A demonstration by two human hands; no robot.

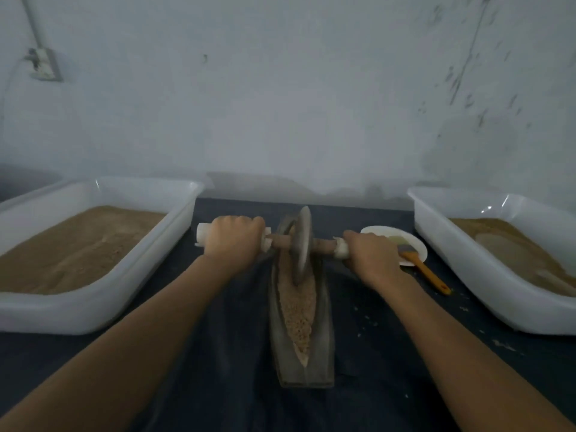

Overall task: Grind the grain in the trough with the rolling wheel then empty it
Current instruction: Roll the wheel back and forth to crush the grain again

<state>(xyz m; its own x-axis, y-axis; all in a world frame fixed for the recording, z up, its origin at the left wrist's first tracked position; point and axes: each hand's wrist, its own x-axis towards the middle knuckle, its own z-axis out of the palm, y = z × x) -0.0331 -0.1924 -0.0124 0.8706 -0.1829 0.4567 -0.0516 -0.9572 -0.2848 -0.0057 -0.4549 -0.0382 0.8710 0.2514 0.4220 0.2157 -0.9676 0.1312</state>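
Seemingly, wheel (301, 244) hides trough's (300, 364) far end.

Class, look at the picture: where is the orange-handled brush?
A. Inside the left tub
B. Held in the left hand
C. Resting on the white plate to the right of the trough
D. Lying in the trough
C: the brush lies with its bristles on the white plate, its handle pointing off the rim, right of the trough.
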